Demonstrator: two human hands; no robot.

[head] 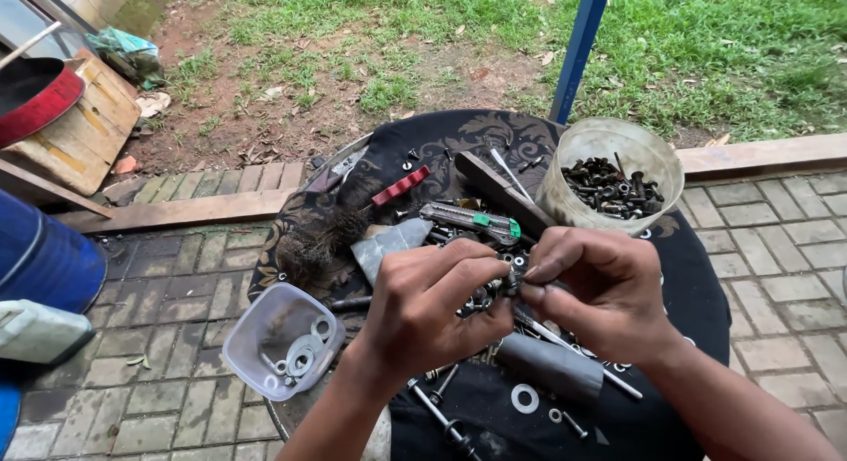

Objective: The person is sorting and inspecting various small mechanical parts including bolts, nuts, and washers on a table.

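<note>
Both hands meet over the middle of the round black surface [688, 276]. The left hand [432, 307] and the right hand [600, 284] each pinch one small dark metal part [507, 284] between fingertips, so the part sits right between them, touching both. It is too small to tell which way its long side points. Just past the right hand stands a white tub of bolts [613, 174]. A small clear tub of washers [282, 342] sits near the left hand, at the surface's edge.

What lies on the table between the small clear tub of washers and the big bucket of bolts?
In the head view, the brush, grey trowel blade and utility knife lie between them.
</note>
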